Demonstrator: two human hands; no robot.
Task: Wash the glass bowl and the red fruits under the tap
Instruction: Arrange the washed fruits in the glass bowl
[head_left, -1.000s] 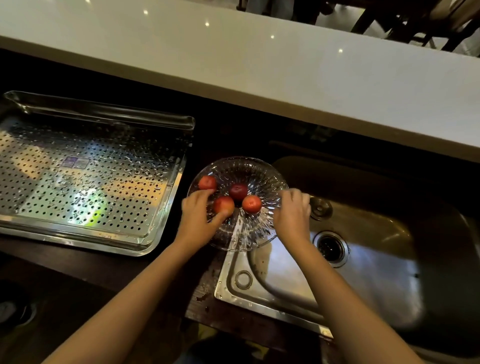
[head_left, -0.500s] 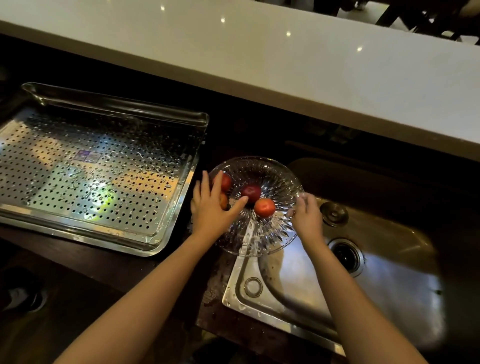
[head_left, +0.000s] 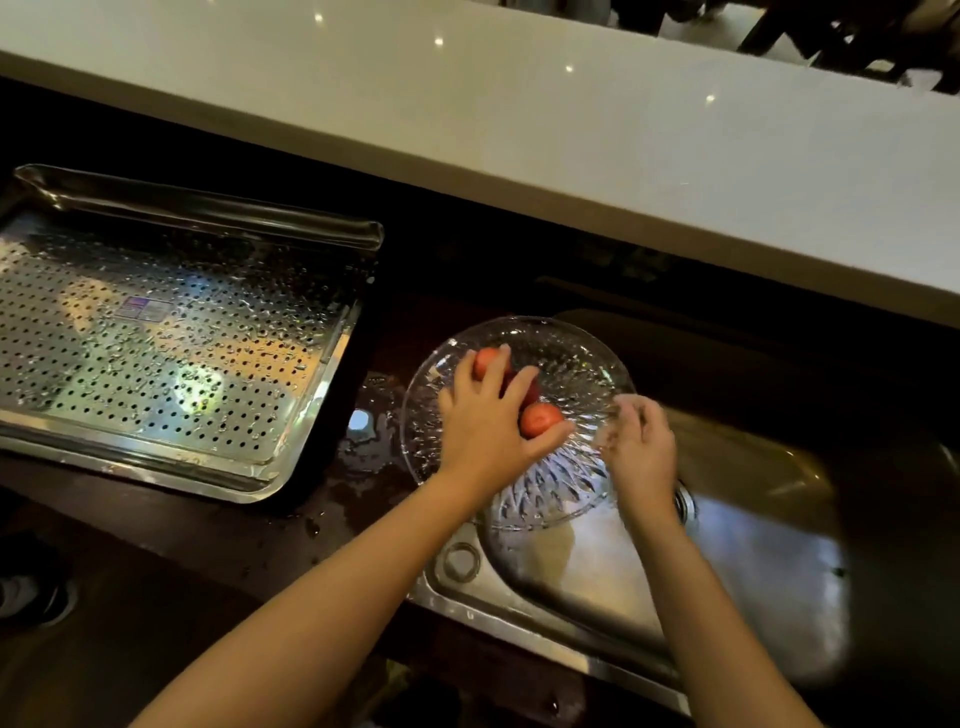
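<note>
Over the sink's left rim, from the head view, your glass bowl (head_left: 524, 415) sits tilted, its mouth facing up and toward you, partly on the wet dark surface (head_left: 358, 467) and partly over the steel sink (head_left: 727, 545). It is round, so no long axis. Your left hand (head_left: 488, 431) lies spread across the red fruits (head_left: 540, 418), cupping them. Your right hand (head_left: 641, 449) curls loosely at the bowl's right edge; grip unclear. No tap shows: likely rinsing or draining, so next steady the bowl
</note>
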